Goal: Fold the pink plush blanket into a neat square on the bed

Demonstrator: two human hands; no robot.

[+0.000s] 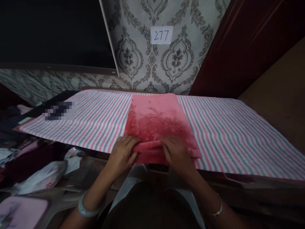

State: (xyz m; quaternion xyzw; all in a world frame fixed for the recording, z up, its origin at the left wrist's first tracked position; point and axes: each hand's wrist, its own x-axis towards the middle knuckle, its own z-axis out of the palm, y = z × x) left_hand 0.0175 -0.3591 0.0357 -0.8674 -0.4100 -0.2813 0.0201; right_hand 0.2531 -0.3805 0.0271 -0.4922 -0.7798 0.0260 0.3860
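Note:
A red plush cloth (159, 117), folded into a rectangle, lies on a striped cover (95, 116) of pink, grey and white. Along its near side the fabric bunches into a raised ridge between my hands. My left hand (124, 151) grips the left part of this near side, thumb below and fingers on top. On the right part, my right hand (177, 154) closes on the same cloth, with its fingertips partly hidden by the hand. The near edge reaches the front edge of the table, close to my body.
A large dark screen (54, 31) stands at the back left. Patterned wallpaper with a paper marked 277 (161, 35) is behind the table. A dark red panel (233, 44) rises at the right. Bags and cloths, including a white plastic bag (44, 178), lie lower left, near a pink seat (22, 210).

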